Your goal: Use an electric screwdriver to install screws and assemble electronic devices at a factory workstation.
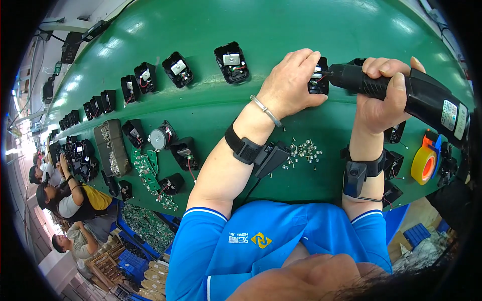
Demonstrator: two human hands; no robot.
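Observation:
My left hand [291, 80] grips a small black plastic housing [320, 90], thumb at its near end and fingers at its far end. Metal parts and thin wires show inside this housing. My right hand [381, 98] is wrapped round a black electric screwdriver [424, 95], held nearly level. The tool's nose points left at the inside of the housing; whether its bit touches a screw is too small to tell. Between my forearms lies a loose pile of small screws [304, 153]. Another open housing [231, 62] with a silver metal block stands to the left of my left hand.
More black housings [178, 70] run in a row along the green table [281, 22]. A long screw tray [111, 145], green circuit boards [145, 168] and a round speaker-like part [161, 137] lie left. A yellow tape roll [425, 164] sits right. Co-workers [70, 200] are at the far left.

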